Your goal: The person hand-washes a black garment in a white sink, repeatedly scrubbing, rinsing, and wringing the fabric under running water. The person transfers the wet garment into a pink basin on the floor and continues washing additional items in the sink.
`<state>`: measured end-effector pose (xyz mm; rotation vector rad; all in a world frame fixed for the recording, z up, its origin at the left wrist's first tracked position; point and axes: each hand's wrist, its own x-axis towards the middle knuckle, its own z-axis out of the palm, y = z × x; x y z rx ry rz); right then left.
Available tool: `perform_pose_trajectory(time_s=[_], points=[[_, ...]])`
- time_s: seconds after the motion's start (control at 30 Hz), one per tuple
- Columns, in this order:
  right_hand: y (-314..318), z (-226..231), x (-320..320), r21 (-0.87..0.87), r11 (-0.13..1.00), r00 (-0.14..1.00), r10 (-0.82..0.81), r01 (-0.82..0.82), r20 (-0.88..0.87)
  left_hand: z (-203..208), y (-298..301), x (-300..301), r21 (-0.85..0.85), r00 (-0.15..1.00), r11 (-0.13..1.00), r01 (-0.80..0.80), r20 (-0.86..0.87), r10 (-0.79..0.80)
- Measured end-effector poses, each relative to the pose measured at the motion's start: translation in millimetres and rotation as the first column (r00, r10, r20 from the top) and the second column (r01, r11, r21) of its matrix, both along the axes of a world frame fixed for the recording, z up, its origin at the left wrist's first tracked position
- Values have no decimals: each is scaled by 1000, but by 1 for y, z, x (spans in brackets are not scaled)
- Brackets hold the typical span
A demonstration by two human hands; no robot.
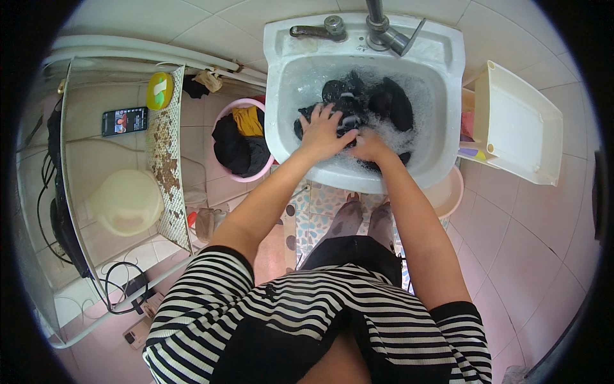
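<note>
Black garments (pixel 391 105) lie soaking in foamy water in the white sink (pixel 451 121). My left hand (pixel 322 134) presses down on the dark cloth at the left of the basin, its fingers spread. Close beside it, my right hand (pixel 369 146) is bunched at the near edge of the black cloth, with its fingers curled in and partly hidden in the wet fabric. Another dark bundle floats to the right of both hands, untouched. The exact kind of the garments cannot be made out.
A lever faucet (pixel 389 37) and a second tap (pixel 320 29) stand at the sink's back. Left are a pink basin (pixel 268 163) of clothes and a shelf rack (pixel 169 160) holding a phone (pixel 125 121) and yellow-green soap dish (pixel 159 91). Right stands a cream plastic shelf (pixel 521 125).
</note>
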<state>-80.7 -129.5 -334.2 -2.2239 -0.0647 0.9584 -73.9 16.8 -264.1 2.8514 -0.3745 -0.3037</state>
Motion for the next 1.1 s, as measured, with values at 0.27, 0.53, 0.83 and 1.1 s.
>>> perform_pose_trajectory(time_s=[0.27,0.53,0.83,1.1], points=[[-5,26,4,-10,998,996,66,-67,-54,-64,-31,98,335,998,940,-59,13,58],[-2,2,0,48,998,995,-53,49,85,-16,40,83,-710,947,634,-307,-160,278],[4,22,4,-61,995,990,85,-79,110,-22,-9,22,-70,997,995,-67,-33,65],[-4,6,-2,-8,999,998,-53,53,15,-51,-24,112,-120,941,937,-329,-127,315]])
